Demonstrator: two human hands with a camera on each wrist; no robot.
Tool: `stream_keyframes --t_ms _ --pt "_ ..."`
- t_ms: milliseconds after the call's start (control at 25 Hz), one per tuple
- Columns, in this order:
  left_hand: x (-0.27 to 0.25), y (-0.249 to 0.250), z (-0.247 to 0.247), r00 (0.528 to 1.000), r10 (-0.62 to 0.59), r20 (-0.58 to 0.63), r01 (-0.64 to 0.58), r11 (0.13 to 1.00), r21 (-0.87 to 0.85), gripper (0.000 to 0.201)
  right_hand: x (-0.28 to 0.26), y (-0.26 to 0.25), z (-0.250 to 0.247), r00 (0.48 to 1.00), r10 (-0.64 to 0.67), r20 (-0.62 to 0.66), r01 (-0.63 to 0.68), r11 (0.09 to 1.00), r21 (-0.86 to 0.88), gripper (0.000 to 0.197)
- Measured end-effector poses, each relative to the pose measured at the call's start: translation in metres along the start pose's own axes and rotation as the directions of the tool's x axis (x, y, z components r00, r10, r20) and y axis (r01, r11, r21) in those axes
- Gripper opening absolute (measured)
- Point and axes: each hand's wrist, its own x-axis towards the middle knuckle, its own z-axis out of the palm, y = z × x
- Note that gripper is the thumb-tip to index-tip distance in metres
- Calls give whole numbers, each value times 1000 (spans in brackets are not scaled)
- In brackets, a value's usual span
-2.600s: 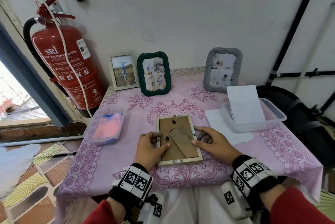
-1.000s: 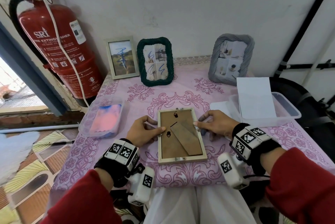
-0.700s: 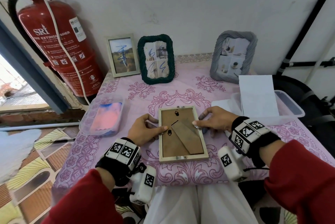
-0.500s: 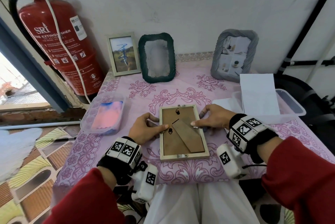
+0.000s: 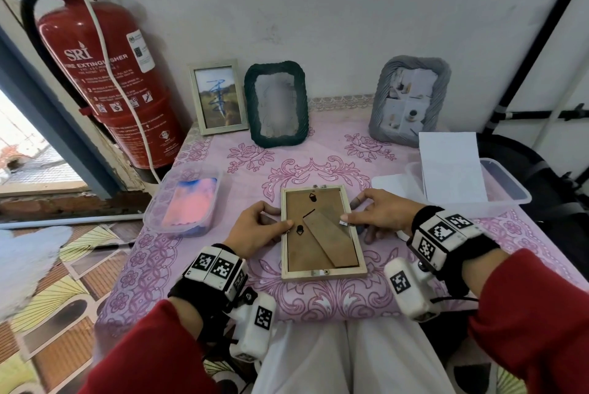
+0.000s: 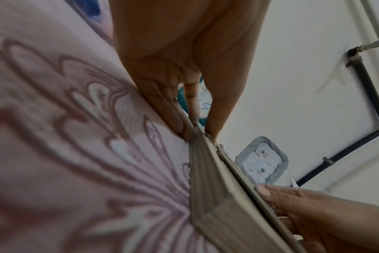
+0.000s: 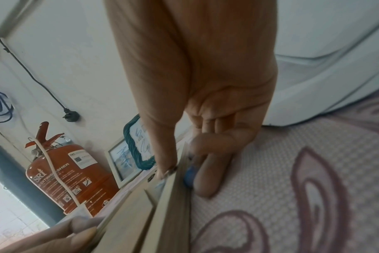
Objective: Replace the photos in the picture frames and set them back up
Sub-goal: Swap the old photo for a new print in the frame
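Both hands have shifted up the sides of the face-down wooden frame. Left hand and right hand pinch its edges on the table; forcing the retaining tabs may bend them.

Four frames are in sight: one lies face down near the table's front edge, and three stand by the wall, one pale wooden, one dark green, one grey. Two clear tubs sit on the cloth, one at the left and one at the right. One white sheet stands in the right tub. One red extinguisher stands left of the table. Two hands show, the left hand and the right hand.
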Motion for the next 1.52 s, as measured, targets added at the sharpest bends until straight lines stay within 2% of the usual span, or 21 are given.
stream_keyframes --t_ms 200,480,720,840,960,1160,1520 --pt "4 -3 1 1000 3 -12 -2 999 52 25 4 -1 2 1000 29 -6 -30 998 -60 47" --pt "0 1 5 1000 -4 -15 5 999 44 25 -2 0 8 1000 8 -6 -7 1000 7 53" --pt "-3 6 6 999 -48 -19 48 999 20 21 -6 2 13 998 -18 -63 20 999 26 39" --pt "-1 6 9 995 -78 -68 77 997 -11 18 -5 3 17 995 -19 -99 18 1000 -5 32" --pt "0 2 13 993 -48 -110 56 996 71 23 -4 2 19 994 -6 -110 1 999 -43 31" --pt "3 -1 17 988 -54 -148 64 996 61 26 -4 1 23 990 13 -142 -24 997 -78 30" --pt "0 0 15 992 -43 -118 54 995 87 30 -6 0 23 992 26 -122 -32 998 -51 35"
